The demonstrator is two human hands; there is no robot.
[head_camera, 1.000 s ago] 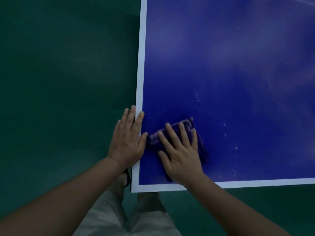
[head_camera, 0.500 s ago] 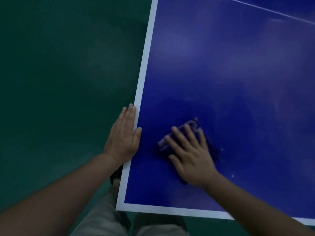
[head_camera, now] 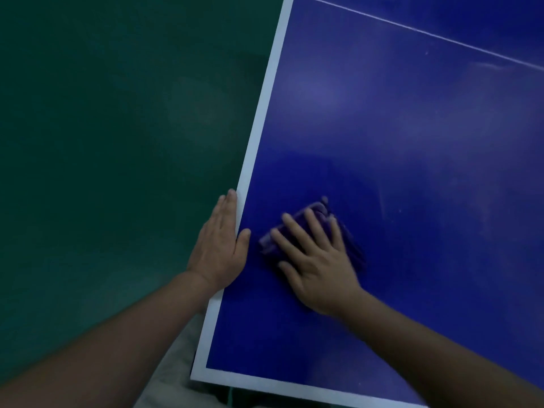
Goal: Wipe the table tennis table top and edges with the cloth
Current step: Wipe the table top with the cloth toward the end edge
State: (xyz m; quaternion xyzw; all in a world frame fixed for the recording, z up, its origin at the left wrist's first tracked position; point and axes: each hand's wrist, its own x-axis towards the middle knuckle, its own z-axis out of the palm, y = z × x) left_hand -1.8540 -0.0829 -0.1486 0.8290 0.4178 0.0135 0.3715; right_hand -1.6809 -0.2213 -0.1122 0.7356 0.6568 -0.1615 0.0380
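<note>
Left: green floor beside the corner of the blue counter, whose top is bordered by a white edge line.

Left of centre: the left hand lies flat along the counter's side edge, fingers straight and together, thumb resting on the blue surface just inside the white line. It holds nothing; its placement reads as a brace that steadies the body while the other arm works.

Centre: the right hand presses down with fingers spread and nearly straight on a folded dark purple cloth. The cloth lies on the top near the counter's corner, just beside the left thumb but apart from it. A flat, spread palm spreads pressure over the whole pad, which suits wiping better than a pinch would. The hand's outline is slightly blurred, so it is probably in mid-stroke, though direction cannot be read.

Right: open blue top with a thin white centre line and faint pale smears, possibly dust or glare in the dim light. Much surface appears unwiped.

No containers are in view.

Bottom: light trousers below the corner.
</note>
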